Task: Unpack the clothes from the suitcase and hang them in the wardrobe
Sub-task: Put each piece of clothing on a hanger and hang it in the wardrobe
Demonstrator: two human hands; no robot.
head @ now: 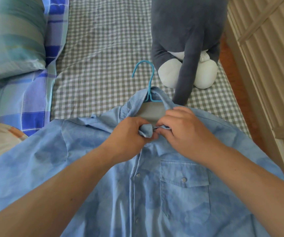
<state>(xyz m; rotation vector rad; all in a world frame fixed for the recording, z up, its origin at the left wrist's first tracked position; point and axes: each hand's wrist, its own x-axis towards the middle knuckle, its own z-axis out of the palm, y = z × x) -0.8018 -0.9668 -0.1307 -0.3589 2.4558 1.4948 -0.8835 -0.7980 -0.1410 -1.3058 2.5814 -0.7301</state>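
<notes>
Head cam – 2 hands, left [129, 132] and right [180, 132], pinching 1 blue shirt [155, 194] collar, 1 hanger [149, 79] inside

shirt [155, 185]: on the bed [103, 48]
hanger [149, 82]: inside shirt collar
plush toy [187, 48]: behind shirt
pillow [12, 35]: left of shirt

You see a light blue shirt [155, 194] with cloudy darker blue patches and shiny silver snaps. Its hanger [146, 79] is bright blue. The bed sheet [103, 57] has grey and white checks. The soft toy [187, 41] is dark grey with white feet. The blanket [35, 100] has blue and purple squares. The pillow [12, 35] has green and grey stripes.
</notes>
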